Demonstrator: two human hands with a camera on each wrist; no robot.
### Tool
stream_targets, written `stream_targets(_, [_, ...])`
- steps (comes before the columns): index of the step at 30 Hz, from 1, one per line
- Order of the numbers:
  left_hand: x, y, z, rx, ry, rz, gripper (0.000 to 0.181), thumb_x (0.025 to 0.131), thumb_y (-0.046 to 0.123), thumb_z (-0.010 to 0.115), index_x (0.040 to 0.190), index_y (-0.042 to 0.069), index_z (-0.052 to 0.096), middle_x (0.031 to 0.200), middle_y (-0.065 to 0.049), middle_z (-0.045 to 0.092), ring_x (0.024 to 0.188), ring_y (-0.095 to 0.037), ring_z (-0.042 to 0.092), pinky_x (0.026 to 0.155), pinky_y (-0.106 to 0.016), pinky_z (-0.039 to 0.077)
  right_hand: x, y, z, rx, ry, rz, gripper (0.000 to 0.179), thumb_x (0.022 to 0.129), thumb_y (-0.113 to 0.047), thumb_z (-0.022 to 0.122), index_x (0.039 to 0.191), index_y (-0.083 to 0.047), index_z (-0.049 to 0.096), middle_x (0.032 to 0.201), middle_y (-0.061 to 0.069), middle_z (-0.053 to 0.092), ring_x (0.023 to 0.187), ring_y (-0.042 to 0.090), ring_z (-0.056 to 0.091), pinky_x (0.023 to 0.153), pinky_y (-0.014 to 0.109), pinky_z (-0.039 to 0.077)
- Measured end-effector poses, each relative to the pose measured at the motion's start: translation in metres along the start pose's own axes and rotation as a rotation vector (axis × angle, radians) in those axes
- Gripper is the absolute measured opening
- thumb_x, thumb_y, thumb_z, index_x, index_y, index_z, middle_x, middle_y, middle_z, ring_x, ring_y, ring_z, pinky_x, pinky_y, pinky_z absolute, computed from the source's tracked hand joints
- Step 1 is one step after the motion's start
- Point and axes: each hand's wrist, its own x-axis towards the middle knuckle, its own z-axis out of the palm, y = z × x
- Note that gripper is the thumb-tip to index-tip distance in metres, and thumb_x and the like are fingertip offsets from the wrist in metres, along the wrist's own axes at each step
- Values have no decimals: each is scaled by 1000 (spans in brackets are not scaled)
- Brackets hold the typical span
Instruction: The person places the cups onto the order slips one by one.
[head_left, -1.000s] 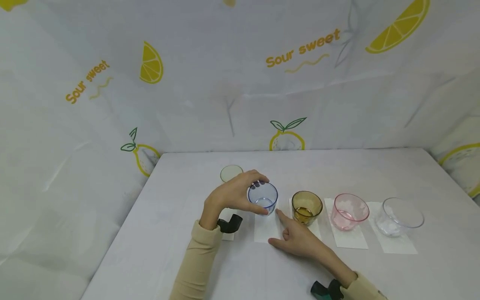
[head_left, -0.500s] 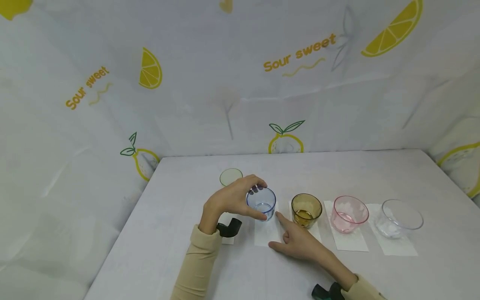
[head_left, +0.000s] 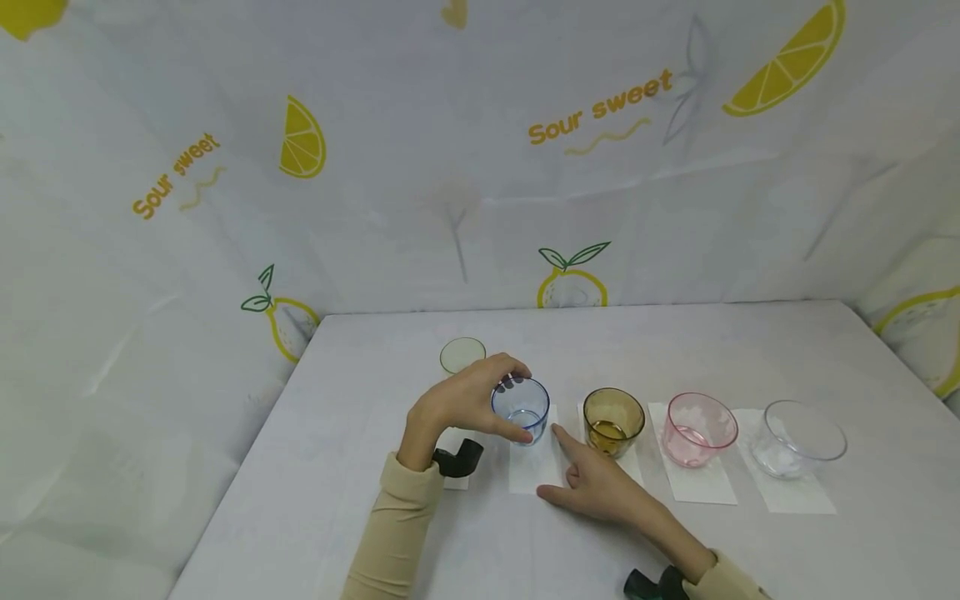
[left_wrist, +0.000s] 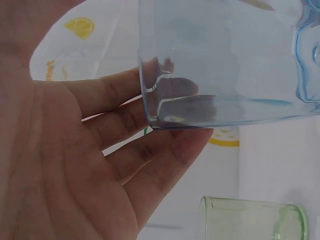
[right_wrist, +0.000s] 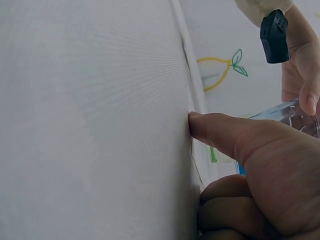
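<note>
My left hand (head_left: 468, 398) grips a blue glass cup (head_left: 519, 402) by its side, thumb in front and fingers behind. In the left wrist view the fingers show through the wall of the blue cup (left_wrist: 225, 60). The cup overlaps the far part of a white paper sheet (head_left: 534, 467). At that sheet's right side, my right hand (head_left: 600, 479) rests low, index finger and thumb stretched out and the other fingers curled. In the right wrist view its thumb (right_wrist: 220, 131) touches down at the paper's edge. An amber glass cup (head_left: 613, 414) stands just beyond the right hand.
Further right, a pink glass cup (head_left: 699, 429) and a clear glass cup (head_left: 798, 439) stand on their own paper sheets. A pale green glass cup (head_left: 462, 355) is behind my left hand, partly hidden. A lemon-printed cloth (head_left: 420, 167) hangs beyond the white table (head_left: 300, 500).
The left hand and blue cup have come slightly nearer and lower over the paper. The right hand has stayed almost still. The head view has tilted slightly.
</note>
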Motion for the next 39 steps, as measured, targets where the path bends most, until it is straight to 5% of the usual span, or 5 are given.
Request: stream_targets(39, [12,5,20,51,-64,-13,79,74,37,92,137,6,56,134,-6,62,122,-20,60,106,-34,51,0,-1,-1,20,-2,-10,103,86,-35,80,154,16,23,52,-12,33,47,2,26,46,18,24])
